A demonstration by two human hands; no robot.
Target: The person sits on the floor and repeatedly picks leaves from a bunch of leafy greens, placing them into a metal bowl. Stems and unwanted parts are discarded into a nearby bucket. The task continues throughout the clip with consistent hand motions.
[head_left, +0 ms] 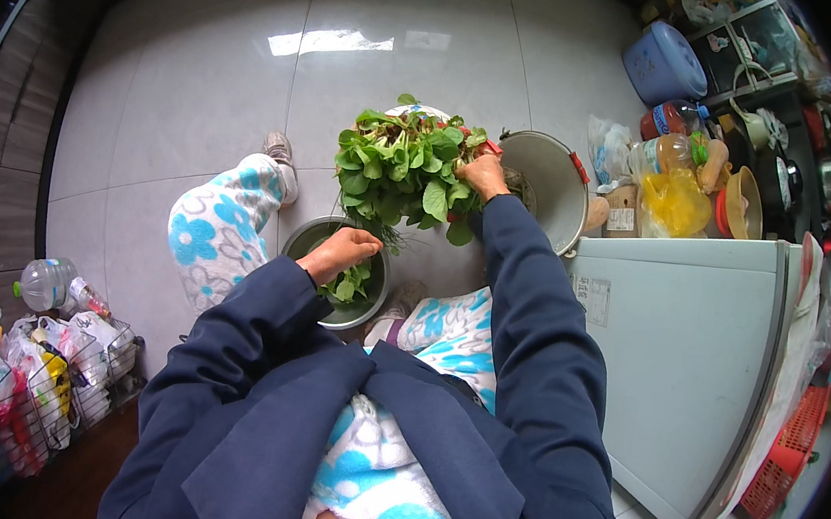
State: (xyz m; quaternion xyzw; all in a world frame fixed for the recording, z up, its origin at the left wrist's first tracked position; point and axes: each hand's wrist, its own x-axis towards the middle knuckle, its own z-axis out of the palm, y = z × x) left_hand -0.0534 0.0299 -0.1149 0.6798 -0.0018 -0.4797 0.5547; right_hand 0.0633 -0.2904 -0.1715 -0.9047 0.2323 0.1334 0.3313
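A large heap of leafy greens (402, 161) lies in front of me; red edges of what seems to be a container show beneath it. My right hand (485, 175) is at the heap's right side, its fingers curled around some stems. Over a round metal basin (379, 297), my left hand (341, 254) has its thumb and fingers drawn together, with nothing visible between them. Loose green leaves (348, 283) rest in the basin below that hand. Thin green blades (380, 234) hang from the heap's near edge, close to the left fingertips.
A metal bucket (561, 191) with a red grip stands right of the heap. Nearer on the right is a white appliance (677, 345), with bottles and bags behind it. A blue lidded bin (663, 62) stands at back right. Wire baskets of plastic bags (59, 375) sit at left.
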